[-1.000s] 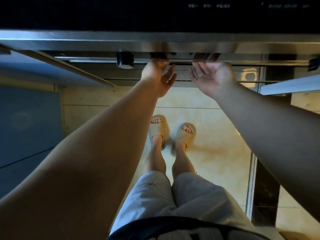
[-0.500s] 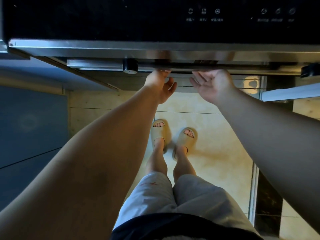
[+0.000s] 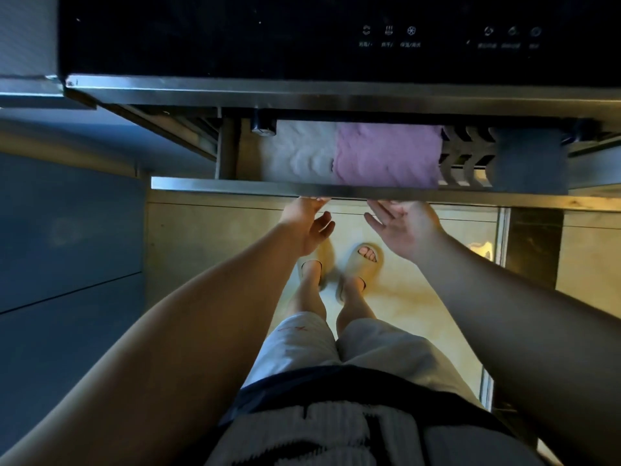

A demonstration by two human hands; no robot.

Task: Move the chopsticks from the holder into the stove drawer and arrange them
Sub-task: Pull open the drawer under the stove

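The stove drawer [image 3: 235, 186] stands partly pulled out below the black control panel [image 3: 336, 35]; its steel front edge runs across the middle of the view. Inside lie a white cloth [image 3: 302, 153] and a pink cloth [image 3: 386, 156], with a grey slotted rack [image 3: 467, 156] to their right. My left hand [image 3: 307, 223] and my right hand [image 3: 403, 227] are palm-up under the drawer's front edge, fingertips touching its underside, fingers apart. No chopsticks or holder are in view.
Blue cabinet fronts [image 3: 67, 247] fill the left side. A dark vertical panel [image 3: 534, 247] stands at the right. Below are a beige tiled floor [image 3: 218, 250] and my feet in pale slippers [image 3: 361, 264].
The drawer has slid out toward me, showing the cloths and rack inside. Both hands have come back with its front edge.
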